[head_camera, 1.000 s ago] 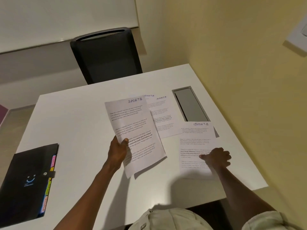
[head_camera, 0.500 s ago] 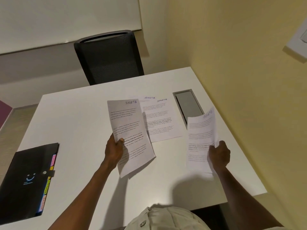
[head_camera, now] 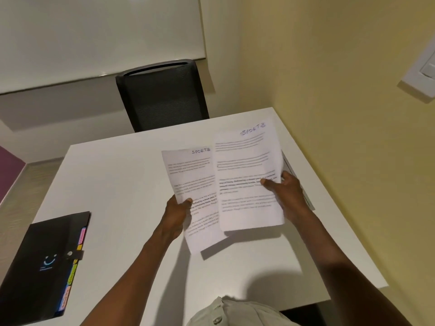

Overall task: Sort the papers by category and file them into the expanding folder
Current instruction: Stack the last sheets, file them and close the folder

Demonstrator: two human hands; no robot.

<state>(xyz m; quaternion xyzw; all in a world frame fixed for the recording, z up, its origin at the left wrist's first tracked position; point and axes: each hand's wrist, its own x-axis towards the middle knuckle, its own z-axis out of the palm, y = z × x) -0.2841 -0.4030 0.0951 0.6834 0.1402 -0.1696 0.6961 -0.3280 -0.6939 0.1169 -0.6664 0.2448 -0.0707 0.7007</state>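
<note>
My left hand (head_camera: 176, 216) pinches the left edge of a printed sheet headed SPORTS (head_camera: 188, 175), held above the white table (head_camera: 113, 184). My right hand (head_camera: 286, 194) grips a second SPORTS sheet (head_camera: 247, 184) by its right edge, thumb on top. This second sheet overlaps the right side of the first. Both sheets hide the papers that lay on the table behind them. The black expanding folder (head_camera: 40, 267) lies closed at the table's near left, with coloured tabs along its right edge.
A black mesh chair (head_camera: 162, 95) stands at the table's far side. A yellow wall (head_camera: 341, 114) runs along the right edge. A grey cable hatch (head_camera: 299, 182) in the table peeks out behind my right hand.
My right hand lifted its sheet off the table and carried it left until it overlaps the sheet in my left hand. The left sheet rose slightly.
</note>
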